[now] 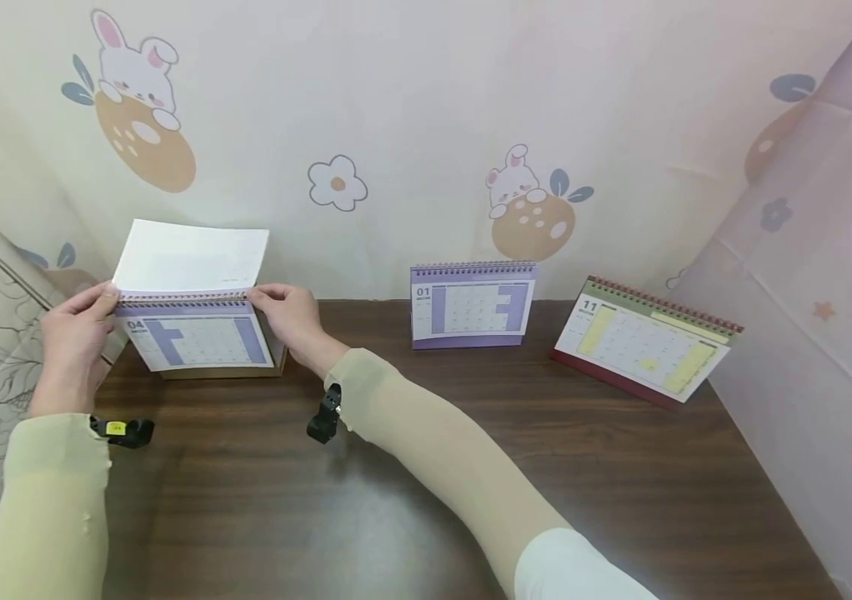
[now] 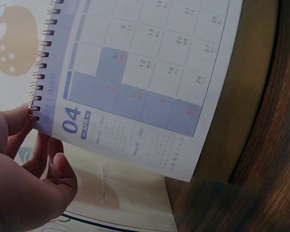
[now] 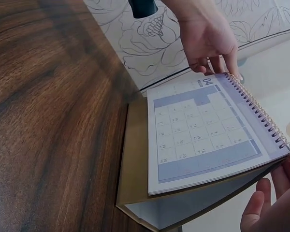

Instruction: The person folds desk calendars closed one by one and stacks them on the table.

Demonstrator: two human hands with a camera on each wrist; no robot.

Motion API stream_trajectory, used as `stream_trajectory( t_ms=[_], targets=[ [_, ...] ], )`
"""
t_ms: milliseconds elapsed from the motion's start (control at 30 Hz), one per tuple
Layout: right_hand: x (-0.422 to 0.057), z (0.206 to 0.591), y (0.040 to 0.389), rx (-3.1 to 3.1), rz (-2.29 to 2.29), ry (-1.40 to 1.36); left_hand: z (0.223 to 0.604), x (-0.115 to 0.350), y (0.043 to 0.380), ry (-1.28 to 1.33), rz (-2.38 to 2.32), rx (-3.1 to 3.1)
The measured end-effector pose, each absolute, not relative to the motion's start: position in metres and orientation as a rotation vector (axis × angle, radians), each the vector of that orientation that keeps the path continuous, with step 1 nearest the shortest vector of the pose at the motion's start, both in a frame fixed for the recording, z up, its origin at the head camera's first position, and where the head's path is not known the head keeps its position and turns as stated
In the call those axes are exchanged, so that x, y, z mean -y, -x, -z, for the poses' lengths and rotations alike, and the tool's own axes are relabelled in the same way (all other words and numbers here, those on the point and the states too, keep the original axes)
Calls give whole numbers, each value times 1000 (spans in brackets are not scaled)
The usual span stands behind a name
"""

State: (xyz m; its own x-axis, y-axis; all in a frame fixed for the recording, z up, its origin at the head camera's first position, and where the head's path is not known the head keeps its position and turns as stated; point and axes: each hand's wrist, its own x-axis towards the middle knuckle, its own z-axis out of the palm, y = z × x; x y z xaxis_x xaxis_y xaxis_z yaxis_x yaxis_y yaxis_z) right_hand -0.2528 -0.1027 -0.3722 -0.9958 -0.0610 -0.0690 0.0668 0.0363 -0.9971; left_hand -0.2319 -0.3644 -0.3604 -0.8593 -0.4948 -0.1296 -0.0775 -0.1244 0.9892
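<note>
A spiral desk calendar (image 1: 204,342) with a brown stand shows its purple April page, marked 04, at the left of the table. One white page (image 1: 189,257) stands up behind its coil (image 3: 261,113). My left hand (image 1: 81,337) pinches the top left corner beside the coil, thumb in front and other fingers behind, as the left wrist view shows. At the opposite end of the coil, my right hand (image 1: 294,321) pinches the top right corner between thumb and fingers. In the right wrist view the stand (image 3: 135,150) rests on the table, its triangular side facing that camera.
A purple calendar (image 1: 473,307) showing 01 stands at the back middle. To its right, a green and yellow calendar (image 1: 644,337) showing 11 stands angled on a dark red base. Printed curtains (image 1: 411,100) hang behind and beside the dark wooden table (image 1: 283,500).
</note>
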Motion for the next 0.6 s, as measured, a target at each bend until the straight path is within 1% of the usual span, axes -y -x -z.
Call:
stream_trajectory(
  t_ms=[400, 600],
  targets=[
    [105, 370, 254, -2315, 2129, 72, 355, 369, 230, -674, 1994, 1729],
    [103, 370, 253, -2366, 2108, 115, 362, 368, 226, -607, 2015, 1632]
  ],
)
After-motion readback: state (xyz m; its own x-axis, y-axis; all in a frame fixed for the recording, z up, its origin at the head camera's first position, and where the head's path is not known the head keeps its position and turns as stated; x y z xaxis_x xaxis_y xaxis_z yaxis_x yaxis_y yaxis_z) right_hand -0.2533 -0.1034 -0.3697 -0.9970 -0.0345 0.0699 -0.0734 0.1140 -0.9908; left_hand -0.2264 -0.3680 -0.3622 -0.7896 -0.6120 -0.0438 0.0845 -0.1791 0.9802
